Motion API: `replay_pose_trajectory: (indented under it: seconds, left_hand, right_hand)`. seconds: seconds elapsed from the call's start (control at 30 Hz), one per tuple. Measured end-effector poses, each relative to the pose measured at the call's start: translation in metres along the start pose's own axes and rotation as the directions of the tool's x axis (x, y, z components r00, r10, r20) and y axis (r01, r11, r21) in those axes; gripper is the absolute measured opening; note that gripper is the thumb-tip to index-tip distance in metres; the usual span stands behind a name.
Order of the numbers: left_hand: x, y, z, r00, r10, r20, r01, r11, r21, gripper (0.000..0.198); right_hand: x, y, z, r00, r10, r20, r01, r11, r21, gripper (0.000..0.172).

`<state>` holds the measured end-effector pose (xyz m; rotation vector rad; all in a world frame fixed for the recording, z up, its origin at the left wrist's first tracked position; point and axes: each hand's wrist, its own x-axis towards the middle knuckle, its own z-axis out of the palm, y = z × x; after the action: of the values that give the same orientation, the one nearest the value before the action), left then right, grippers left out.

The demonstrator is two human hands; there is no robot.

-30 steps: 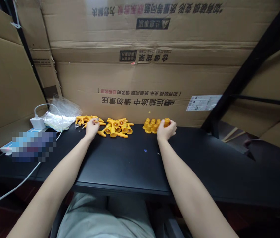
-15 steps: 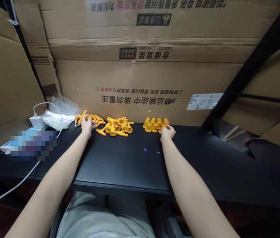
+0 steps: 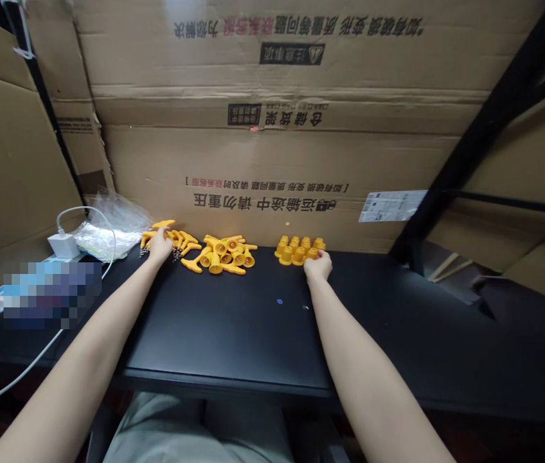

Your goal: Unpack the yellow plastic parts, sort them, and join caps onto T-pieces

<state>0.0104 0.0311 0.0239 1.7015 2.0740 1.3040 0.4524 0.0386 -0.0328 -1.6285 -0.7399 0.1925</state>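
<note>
My left hand [image 3: 160, 247] is closed at the left pile, its fingers pinched on a yellow T-shaped corkscrew handle [image 3: 163, 224] that sits just above the others. Metal spirals show at the bottom of the remaining corkscrew handles [image 3: 188, 239]. At the right, my right hand [image 3: 319, 266] has its fingers around a yellow bell-shaped cup [image 3: 312, 254] at the near corner of a cluster. Several like cups [image 3: 285, 256] stand upright there in rows. Between the hands lies a heap of corkscrews with handle and cup joined [image 3: 215, 262], cup mouths facing me.
Cardboard [image 3: 272, 154] walls in the back of the black table [image 3: 224, 321]. On the left are a clear plastic bag [image 3: 113, 225], a white charger [image 3: 63, 245] with its cable, and a blurred-out item [image 3: 51, 292]. A small blue disc [image 3: 279, 301] lies near my right forearm.
The corkscrew handle at my left fingers now lies level above the pile. My right fingers stay at the corner cup. The whole view has shifted slightly.
</note>
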Motion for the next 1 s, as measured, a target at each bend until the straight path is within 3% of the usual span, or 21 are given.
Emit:
replay_pose_trajectory:
  seconds: [0.2, 0.43, 0.7, 0.87, 1.0]
  left_hand:
    - [0.005, -0.004, 0.007, 0.998, -0.045, 0.032, 0.036, 0.971, 0.237, 0.036]
    - [-0.005, -0.006, 0.006, 0.998, 0.036, -0.044, -0.022, 0.958, 0.285, 0.031]
    - [-0.001, -0.004, 0.003, 0.996, 0.005, 0.092, -0.037, 0.937, 0.349, 0.046]
    - [-0.001, -0.005, 0.008, 0.976, 0.019, 0.217, -0.107, 0.909, 0.404, 0.048]
    - [-0.006, 0.003, 0.008, 0.989, 0.059, 0.137, -0.106, 0.926, 0.363, 0.042]
  right_hand:
    - [-0.007, -0.007, 0.001, 0.999, -0.048, 0.001, 0.048, 0.998, -0.046, 0.045]
    - [-0.008, -0.005, 0.004, 0.998, -0.066, -0.004, 0.066, 0.996, 0.052, 0.044]
    - [-0.015, -0.012, 0.001, 0.998, -0.052, 0.025, 0.052, 0.999, -0.009, 0.049]
    - [-0.015, -0.012, 0.0, 0.999, -0.048, 0.015, 0.047, 0.998, 0.044, 0.046]
    - [-0.015, -0.013, 0.0, 0.999, -0.037, 0.018, 0.036, 0.999, 0.025, 0.044]
